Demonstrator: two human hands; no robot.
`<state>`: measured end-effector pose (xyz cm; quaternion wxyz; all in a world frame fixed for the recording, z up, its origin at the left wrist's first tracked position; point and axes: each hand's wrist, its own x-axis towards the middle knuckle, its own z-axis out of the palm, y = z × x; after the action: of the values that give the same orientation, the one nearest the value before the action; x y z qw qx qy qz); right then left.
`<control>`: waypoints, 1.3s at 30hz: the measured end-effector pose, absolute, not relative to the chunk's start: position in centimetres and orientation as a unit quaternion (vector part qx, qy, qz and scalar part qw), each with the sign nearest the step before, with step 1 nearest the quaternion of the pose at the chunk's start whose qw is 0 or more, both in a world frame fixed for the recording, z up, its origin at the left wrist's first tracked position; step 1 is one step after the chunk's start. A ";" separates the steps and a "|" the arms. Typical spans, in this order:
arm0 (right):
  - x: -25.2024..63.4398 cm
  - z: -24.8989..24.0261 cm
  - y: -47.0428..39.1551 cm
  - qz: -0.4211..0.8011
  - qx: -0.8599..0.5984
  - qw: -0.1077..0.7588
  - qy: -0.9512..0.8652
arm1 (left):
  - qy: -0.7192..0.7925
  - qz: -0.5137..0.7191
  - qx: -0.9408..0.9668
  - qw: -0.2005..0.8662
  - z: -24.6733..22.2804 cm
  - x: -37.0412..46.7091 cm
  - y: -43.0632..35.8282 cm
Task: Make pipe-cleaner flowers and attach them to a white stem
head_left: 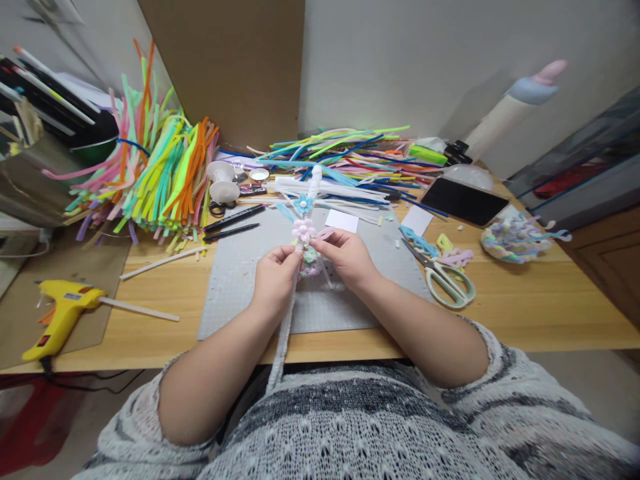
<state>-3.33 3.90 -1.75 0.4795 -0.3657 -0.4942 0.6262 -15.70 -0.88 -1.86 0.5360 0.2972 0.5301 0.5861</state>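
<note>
Over the grey cutting mat, both hands meet at a pipe-cleaner flower craft. My left hand is closed, thumb and fingers pinching its white wrapped stem, which runs down toward my lap and up past the mat's far edge. A pink flower sits on the stem just above the fingertips, with a blue flower above that. My right hand pinches a pale pink pipe-cleaner piece beside the pink flower. Green and lilac parts below are partly hidden by the fingers.
A yellow glue gun lies at left, scissors at right near small pipe-cleaner pieces. Pipe-cleaner bundles stand at back left; more lie loose behind. Also here: black pens, a phone, a pastel braided piece.
</note>
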 end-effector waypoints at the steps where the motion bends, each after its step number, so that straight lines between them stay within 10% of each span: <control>1: -3.4 -1.9 3.8 0.622 -0.366 0.485 -0.494 | 0.531 0.585 0.299 0.535 -1.9 -15.7 -0.9; 39: -4.3 -3.2 3.1 0.615 -0.385 0.502 -0.471 | 0.536 0.590 0.280 0.535 -1.6 -15.5 -0.9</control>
<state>-4.27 3.12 -3.17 0.5021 -0.3849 -0.4706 0.6150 -15.54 -0.87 -1.59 0.5349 0.2797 0.5359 0.5903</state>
